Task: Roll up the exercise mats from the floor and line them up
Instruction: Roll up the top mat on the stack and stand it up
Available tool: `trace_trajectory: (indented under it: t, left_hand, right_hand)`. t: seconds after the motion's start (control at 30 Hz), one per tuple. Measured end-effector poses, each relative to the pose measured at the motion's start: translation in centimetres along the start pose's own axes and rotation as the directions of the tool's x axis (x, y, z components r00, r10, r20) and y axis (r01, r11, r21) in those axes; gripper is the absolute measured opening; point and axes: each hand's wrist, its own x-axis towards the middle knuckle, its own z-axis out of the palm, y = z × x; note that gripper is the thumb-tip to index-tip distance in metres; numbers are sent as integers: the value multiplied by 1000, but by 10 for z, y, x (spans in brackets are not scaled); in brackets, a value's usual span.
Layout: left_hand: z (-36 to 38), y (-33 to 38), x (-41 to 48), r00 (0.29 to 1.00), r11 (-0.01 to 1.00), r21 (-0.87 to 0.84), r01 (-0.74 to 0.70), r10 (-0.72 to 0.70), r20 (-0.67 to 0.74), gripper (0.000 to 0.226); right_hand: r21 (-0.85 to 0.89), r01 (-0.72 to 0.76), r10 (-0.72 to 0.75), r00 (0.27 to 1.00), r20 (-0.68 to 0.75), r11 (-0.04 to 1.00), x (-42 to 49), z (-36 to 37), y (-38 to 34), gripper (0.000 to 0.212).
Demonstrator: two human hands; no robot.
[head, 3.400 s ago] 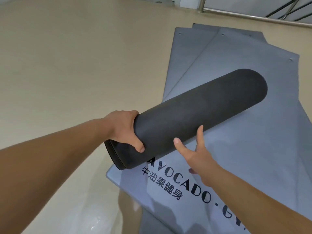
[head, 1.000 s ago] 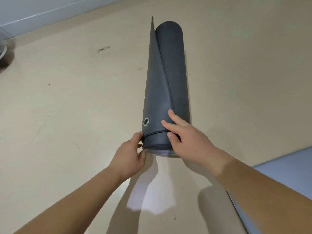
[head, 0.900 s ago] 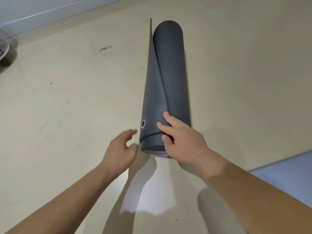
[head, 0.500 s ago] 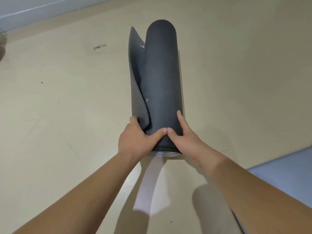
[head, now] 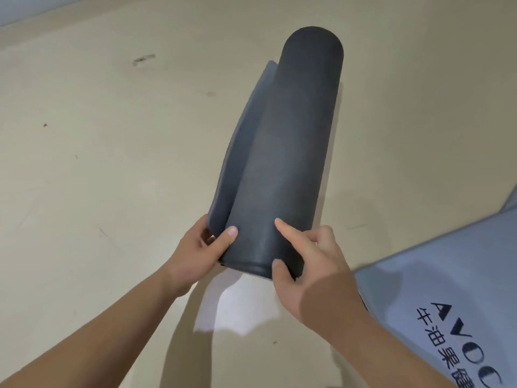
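A dark grey rolled mat (head: 282,152) lies on the beige floor, its long axis running away from me and leaning right. Its loose outer flap (head: 237,152) hangs off the left side. My left hand (head: 195,253) grips the near left end, thumb on top of the roll and fingers around the flap's corner. My right hand (head: 310,261) holds the near right end, index finger stretched over the top and thumb at the rim. A flat light grey mat (head: 447,303) with dark printed lettering lies at the lower right.
Beige floor (head: 98,163) spreads to the left and beyond the roll, with small scuff marks. A pale wall base shows at the top left corner.
The roll has swung so its far end points more to the right. The flap's grommet is out of sight, and the flat mat's lettering has come into view.
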Motion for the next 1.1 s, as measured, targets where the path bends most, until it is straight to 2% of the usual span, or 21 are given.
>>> trace_trajectory:
  t: [0.07, 0.13, 0.17, 0.2, 0.23, 0.27, 0.3, 0.4, 0.43, 0.5, 0.6, 0.7, 0.77, 0.9, 1.1]
  left_hand:
    - [-21, 7, 7, 1000, 996, 88, -2, 4, -25, 34]
    - [-37, 15, 6, 977, 946, 325, 7, 63, -203, 54]
    - [-39, 19, -1, 941, 881, 472, -5, 163, -295, 68]
    - [-37, 22, -11, 903, 816, 575, -63, 292, -316, 68]
    - [-31, 23, -22, 875, 771, 617, -160, 400, -273, 58]
    - [-23, 24, -33, 876, 758, 613, -220, 431, -218, 45]
    - [-15, 25, -42, 898, 764, 606, -221, 402, -179, 39]
    - [-10, 26, -42, 937, 750, 656, -91, 288, -199, 48]
    - [-12, 27, -38, 937, 742, 669, -46, 265, -229, 53]
    - [-21, 27, -29, 930, 732, 681, 16, 240, -280, 66]
    - [-34, 21, -23, 917, 739, 672, 42, 238, -319, 73]
    - [-43, 9, -26, 847, 728, 685, -2, 366, -385, 76]
    - [-48, 3, -26, 826, 744, 668, -28, 394, -404, 70]
    - [-65, -10, -19, 866, 826, 564, 5, 279, -416, 65]
    - [-84, -18, -10, 902, 863, 504, 40, 186, -389, 62]
  right_hand:
    - [-136, 110, -102, 993, 66, 985, 17, -2, 8, 60]
    - [-200, 195, -169, 976, 140, 960, 36, -3, 7, 61]
    - [-220, 216, -179, 968, 176, 951, 43, 0, 2, 63]
    - [-227, 233, -187, 960, 210, 946, 49, 4, -8, 63]
    - [-210, 250, -198, 950, 240, 945, 55, 10, -18, 62]
    - [-179, 269, -218, 940, 261, 946, 60, 15, -28, 59]
    - [-135, 287, -243, 931, 272, 948, 67, 17, -36, 56]
    - [49, 275, -278, 930, 241, 960, 88, 13, -38, 55]
    - [43, 261, -263, 934, 242, 964, 91, 10, -35, 54]
    - [-88, 255, -217, 926, 309, 963, 91, 11, -32, 50]
    - [-217, 304, -191, 886, 423, 928, 89, 21, -35, 58]
    - [-240, 353, -253, 896, 366, 904, 98, 27, -43, 51]
    - [-277, 355, -271, 915, 299, 893, 101, 30, -45, 46]
    - [-408, 388, -187, 873, 451, 826, 98, 44, -51, 58]
    - [-437, 407, -163, 853, 496, 802, 112, 62, -74, 60]
